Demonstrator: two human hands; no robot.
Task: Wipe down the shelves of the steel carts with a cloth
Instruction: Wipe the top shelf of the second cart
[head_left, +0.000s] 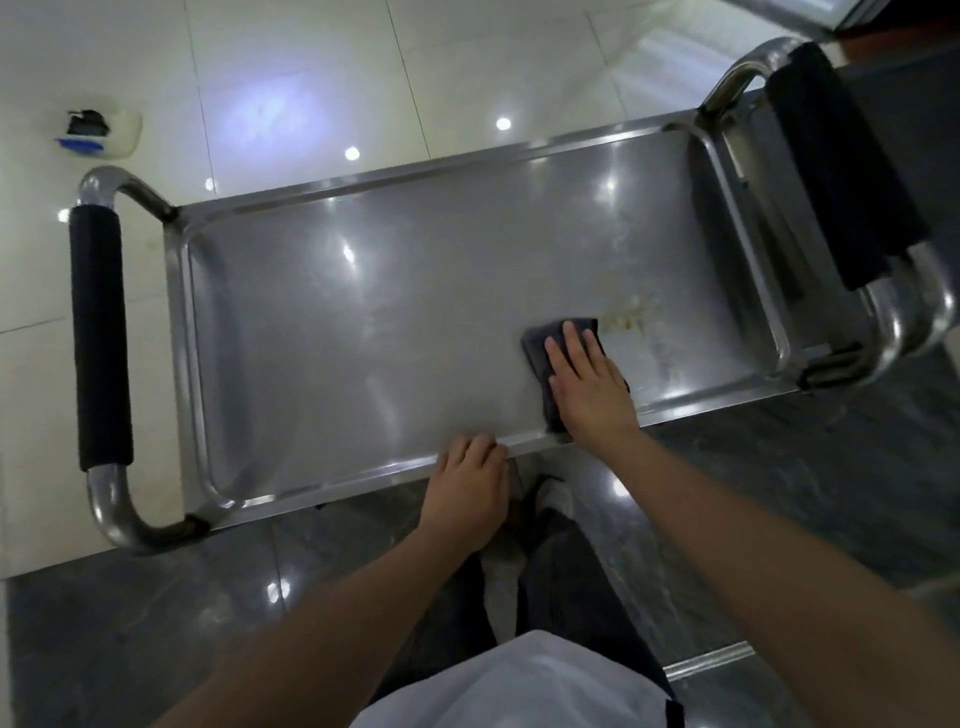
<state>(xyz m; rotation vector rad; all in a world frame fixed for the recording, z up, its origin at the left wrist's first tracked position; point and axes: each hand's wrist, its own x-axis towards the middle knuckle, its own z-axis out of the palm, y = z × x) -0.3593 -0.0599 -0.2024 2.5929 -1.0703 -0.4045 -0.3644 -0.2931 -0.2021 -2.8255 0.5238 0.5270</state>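
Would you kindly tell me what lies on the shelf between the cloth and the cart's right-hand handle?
In the head view, a yellowish smear lies on the steel shelf just beyond the dark cloth under the right hand; then bare steel up to the handle.

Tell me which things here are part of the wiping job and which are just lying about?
In use: cloth, top shelf, yellowish smear, right hand flat on the cloth, left hand gripping the near rim.

Lying about: white tray on the floor.

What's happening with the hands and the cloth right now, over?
Right hand flat, pressing the grey cloth on the cart's top shelf. Left hand gripping the near rim. Yellowish smear just past the cloth. Nothing in the way.
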